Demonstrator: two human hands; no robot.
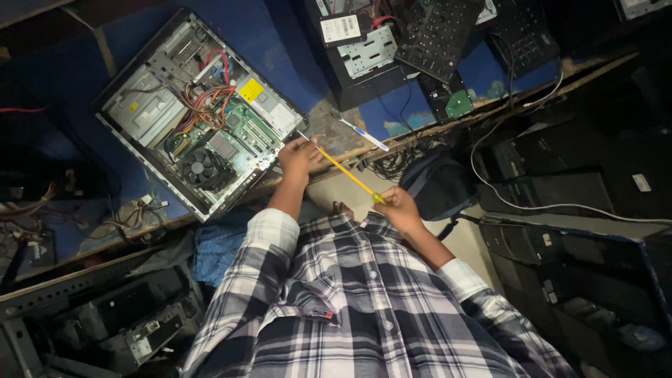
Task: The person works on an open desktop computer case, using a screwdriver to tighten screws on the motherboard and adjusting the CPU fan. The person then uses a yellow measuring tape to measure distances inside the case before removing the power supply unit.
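An open desktop computer case (150, 105) lies on its side on a blue-covered bench (273, 42), showing its motherboard, fan and bundled wires. A long yellow screwdriver (346, 175) points toward the case's near corner. My left hand (299, 157) pinches the shaft near the tip, right beside the case edge. My right hand (400, 208) is closed around the handle end, lower and to the right. My checked shirt fills the bottom of the view.
A white and blue pen-like tool (362, 134) lies on the bench edge. Behind it are another opened case (358, 52), a black keyboard (437, 31) and a green circuit board (459, 104). A dark bag (439, 187), a white cable (532, 205) and stacked towers (560, 189) sit at right.
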